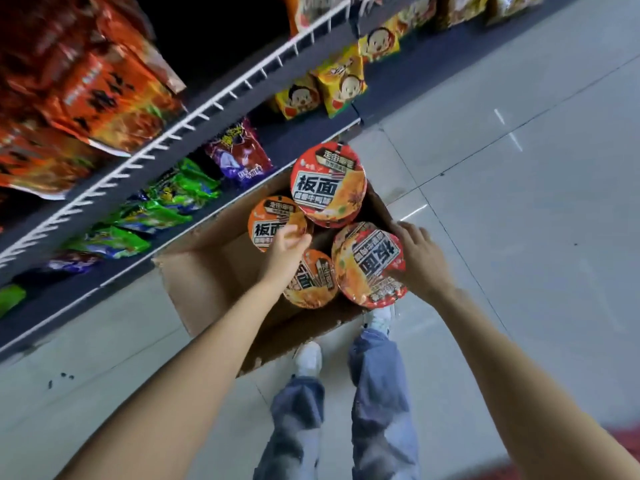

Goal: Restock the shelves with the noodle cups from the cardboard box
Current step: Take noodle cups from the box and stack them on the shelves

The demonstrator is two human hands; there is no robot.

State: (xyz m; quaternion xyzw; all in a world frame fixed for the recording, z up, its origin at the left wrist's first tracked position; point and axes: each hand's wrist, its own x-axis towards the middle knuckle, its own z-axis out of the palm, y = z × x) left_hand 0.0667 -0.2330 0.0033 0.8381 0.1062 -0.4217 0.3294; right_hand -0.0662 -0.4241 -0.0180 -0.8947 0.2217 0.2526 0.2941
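Note:
An open cardboard box (207, 271) sits on the floor against the shelves, with several orange and red noodle cups inside. One cup (327, 183) stands highest at the far side; a second (273, 216) lies left of it. My left hand (285, 252) hovers over the box between that second cup and a lower cup (313, 282), fingers loosely curled, holding nothing. My right hand (420, 259) rests against the right side of the nearest big cup (369, 265), fingers around its rim.
White wire-edged shelves (194, 119) run along the left, holding orange, green, purple and yellow snack bags. The dark lower shelf (301, 140) beside the box has bare stretches. My feet (308, 358) stand at the box's near edge on a grey tiled floor.

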